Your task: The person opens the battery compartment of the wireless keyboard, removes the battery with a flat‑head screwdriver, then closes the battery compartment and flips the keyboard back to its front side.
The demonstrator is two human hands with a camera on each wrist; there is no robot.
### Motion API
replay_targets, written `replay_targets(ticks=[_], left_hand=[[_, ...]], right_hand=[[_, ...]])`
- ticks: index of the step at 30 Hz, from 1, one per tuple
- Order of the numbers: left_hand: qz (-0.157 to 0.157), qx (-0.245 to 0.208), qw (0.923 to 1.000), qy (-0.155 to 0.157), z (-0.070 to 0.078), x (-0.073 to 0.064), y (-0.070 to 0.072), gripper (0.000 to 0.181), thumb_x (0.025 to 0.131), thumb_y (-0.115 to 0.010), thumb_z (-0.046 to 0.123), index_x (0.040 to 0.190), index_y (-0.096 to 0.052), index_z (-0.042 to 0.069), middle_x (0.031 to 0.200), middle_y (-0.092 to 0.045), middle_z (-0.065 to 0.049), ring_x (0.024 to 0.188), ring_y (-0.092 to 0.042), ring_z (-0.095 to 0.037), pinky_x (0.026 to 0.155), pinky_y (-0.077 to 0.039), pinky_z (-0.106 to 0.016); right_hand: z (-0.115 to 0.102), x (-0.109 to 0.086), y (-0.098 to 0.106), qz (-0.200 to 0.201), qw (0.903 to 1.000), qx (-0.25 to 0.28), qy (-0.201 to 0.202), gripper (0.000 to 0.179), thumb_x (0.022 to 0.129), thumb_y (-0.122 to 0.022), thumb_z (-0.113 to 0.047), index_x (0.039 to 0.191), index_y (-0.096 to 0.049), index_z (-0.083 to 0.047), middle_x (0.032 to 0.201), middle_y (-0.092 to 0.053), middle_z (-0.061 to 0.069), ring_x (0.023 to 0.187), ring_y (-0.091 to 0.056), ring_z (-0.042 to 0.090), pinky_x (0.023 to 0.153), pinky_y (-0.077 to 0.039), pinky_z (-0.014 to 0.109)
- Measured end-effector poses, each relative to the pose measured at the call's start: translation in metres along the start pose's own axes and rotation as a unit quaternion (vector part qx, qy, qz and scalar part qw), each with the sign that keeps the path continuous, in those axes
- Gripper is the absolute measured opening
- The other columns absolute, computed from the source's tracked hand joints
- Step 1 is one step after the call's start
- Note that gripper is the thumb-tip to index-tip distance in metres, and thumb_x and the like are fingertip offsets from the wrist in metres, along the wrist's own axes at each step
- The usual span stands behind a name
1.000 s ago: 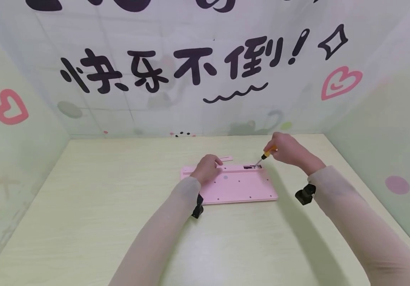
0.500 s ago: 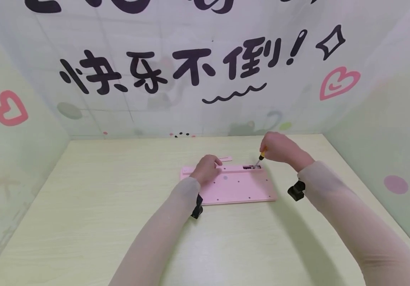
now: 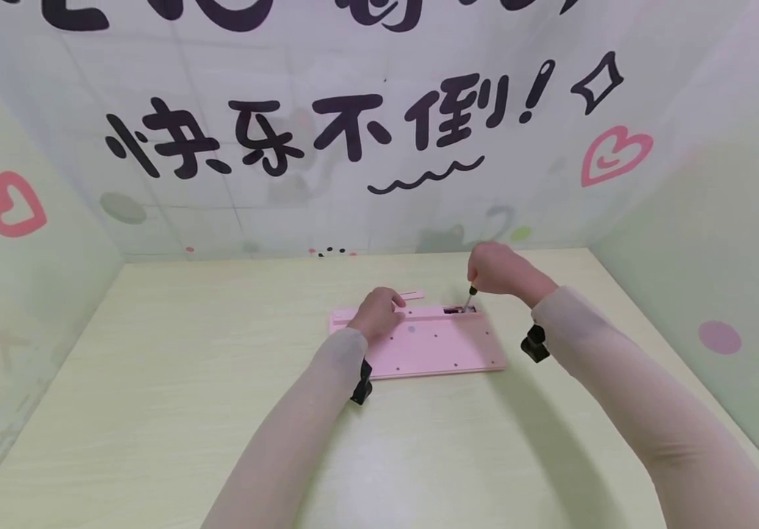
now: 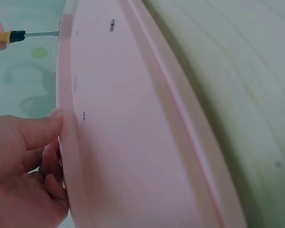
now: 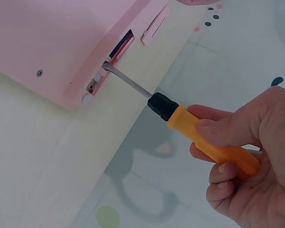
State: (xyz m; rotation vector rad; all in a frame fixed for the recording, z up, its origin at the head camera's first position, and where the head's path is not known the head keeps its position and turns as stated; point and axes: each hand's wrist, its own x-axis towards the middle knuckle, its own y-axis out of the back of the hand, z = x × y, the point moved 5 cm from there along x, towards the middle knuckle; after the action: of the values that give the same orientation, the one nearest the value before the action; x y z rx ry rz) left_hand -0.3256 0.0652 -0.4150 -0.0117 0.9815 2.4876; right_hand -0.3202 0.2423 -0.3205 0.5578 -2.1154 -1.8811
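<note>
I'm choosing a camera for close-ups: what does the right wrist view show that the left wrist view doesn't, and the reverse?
Only the right wrist view shows inside the open slot, the tip of the screwdriver at it, and most of the right hand holding the handle.

Only the left wrist view shows the thumb of the left hand on the edge of the pink panel, and the panel's long edge away from the slot.

Both show the panel, screws in it, the screwdriver, at least part of the right hand and the pale table.

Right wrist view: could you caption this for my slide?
Right hand grips a yellow-handled screwdriver, its tip at a slot in a pink case.
</note>
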Motion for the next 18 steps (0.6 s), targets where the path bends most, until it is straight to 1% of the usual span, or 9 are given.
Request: replay_targets(ticks=[1, 2, 4, 5, 6, 8, 11, 14, 18], left_hand=[[-0.001, 0.002, 1.0000, -0.001, -0.001, 0.000, 0.000, 0.019, 0.089, -0.059, 0.007, 0.107, -0.061, 0.005, 0.100, -0.056, -0.008, 0.092, -0.051, -0.021, 0.084, -0.043, -0.033], [-0.001, 0.003, 1.0000, -0.001, -0.002, 0.001, 0.000, 0.019, 0.089, -0.059, 0.008, 0.107, -0.061, 0.005, 0.099, -0.056, -0.008, 0.092, -0.051, -0.021, 0.084, -0.043, -0.033], [0.000, 0.006, 1.0000, 0.001, -0.004, 0.002, 0.001, 0.019, 0.089, -0.059, 0.008, 0.107, -0.061, 0.005, 0.098, -0.056, -0.007, 0.091, -0.050, -0.020, 0.083, -0.043, -0.033], [0.002, 0.008, 1.0000, 0.001, -0.005, 0.002, 0.002, 0.019, 0.089, -0.059, 0.008, 0.107, -0.061, 0.005, 0.098, -0.056, -0.007, 0.090, -0.050, -0.020, 0.083, -0.043, -0.033], [0.004, 0.009, 1.0000, 0.001, -0.006, 0.003, 0.002, 0.019, 0.089, -0.060, 0.008, 0.107, -0.062, 0.005, 0.098, -0.056, -0.007, 0.090, -0.050, -0.020, 0.083, -0.043, -0.033], [0.007, 0.010, 0.9999, -0.002, -0.007, 0.003, 0.003, 0.018, 0.088, -0.060, 0.008, 0.106, -0.062, 0.005, 0.097, -0.056, -0.007, 0.090, -0.051, -0.020, 0.083, -0.043, -0.033], [0.002, 0.008, 1.0000, -0.005, -0.007, 0.003, 0.002, 0.018, 0.088, -0.059, 0.006, 0.106, -0.062, 0.004, 0.099, -0.057, -0.008, 0.092, -0.051, -0.021, 0.084, -0.043, -0.034], [-0.007, 0.005, 1.0000, -0.003, -0.007, 0.003, -0.001, 0.019, 0.089, -0.058, 0.006, 0.107, -0.062, 0.005, 0.100, -0.056, -0.008, 0.092, -0.051, -0.021, 0.084, -0.042, -0.033], [-0.003, 0.004, 1.0000, -0.001, -0.005, 0.004, -0.001, 0.019, 0.089, -0.058, 0.006, 0.108, -0.062, 0.006, 0.098, -0.055, -0.007, 0.089, -0.051, -0.021, 0.083, -0.042, -0.033]], right_hand=[[0.002, 0.000, -0.001, 0.000, 1.0000, 0.002, -0.001, 0.035, 0.066, -0.044, 0.015, 0.045, -0.041, -0.012, 0.049, -0.031, -0.006, 0.049, -0.024, 0.012, 0.048, -0.024, 0.027], [0.003, -0.001, -0.001, 0.000, 1.0000, 0.006, -0.004, 0.032, 0.068, -0.047, 0.015, 0.048, -0.051, -0.009, 0.051, -0.042, -0.004, 0.050, -0.033, 0.012, 0.049, -0.032, 0.027], [0.007, -0.001, -0.003, 0.002, 0.9999, 0.010, -0.007, 0.026, 0.070, -0.051, 0.015, 0.063, -0.068, -0.003, 0.065, -0.062, 0.004, 0.062, -0.054, 0.018, 0.058, -0.046, 0.032], [0.008, -0.002, -0.003, 0.004, 0.9998, 0.017, -0.007, 0.026, 0.071, -0.052, 0.015, 0.072, -0.072, -0.001, 0.075, -0.067, 0.010, 0.071, -0.059, 0.023, 0.065, -0.049, 0.036], [0.010, -0.002, -0.003, 0.004, 0.9996, 0.024, -0.011, 0.027, 0.071, -0.053, 0.015, 0.079, -0.073, 0.001, 0.081, -0.068, 0.012, 0.078, -0.061, 0.027, 0.068, -0.050, 0.039], [0.014, -0.003, -0.005, 0.000, 0.9993, 0.033, -0.017, 0.027, 0.073, -0.053, 0.015, 0.085, -0.073, 0.001, 0.085, -0.068, 0.014, 0.083, -0.061, 0.030, 0.072, -0.050, 0.040], [0.021, -0.009, -0.005, -0.009, 0.9988, 0.040, -0.028, 0.023, 0.077, -0.056, 0.012, 0.089, -0.072, 0.002, 0.086, -0.068, 0.013, 0.085, -0.060, 0.031, 0.075, -0.049, 0.042], [0.031, -0.018, -0.004, -0.017, 0.9978, 0.053, -0.037, 0.016, 0.079, -0.063, 0.005, 0.091, -0.072, 0.002, 0.087, -0.068, 0.010, 0.085, -0.059, 0.031, 0.077, -0.048, 0.044], [0.035, -0.024, -0.001, 0.002, 0.9978, 0.063, -0.020, 0.013, 0.077, -0.070, -0.001, 0.089, -0.072, 0.000, 0.087, -0.068, 0.009, 0.085, -0.059, 0.030, 0.078, -0.047, 0.045]])
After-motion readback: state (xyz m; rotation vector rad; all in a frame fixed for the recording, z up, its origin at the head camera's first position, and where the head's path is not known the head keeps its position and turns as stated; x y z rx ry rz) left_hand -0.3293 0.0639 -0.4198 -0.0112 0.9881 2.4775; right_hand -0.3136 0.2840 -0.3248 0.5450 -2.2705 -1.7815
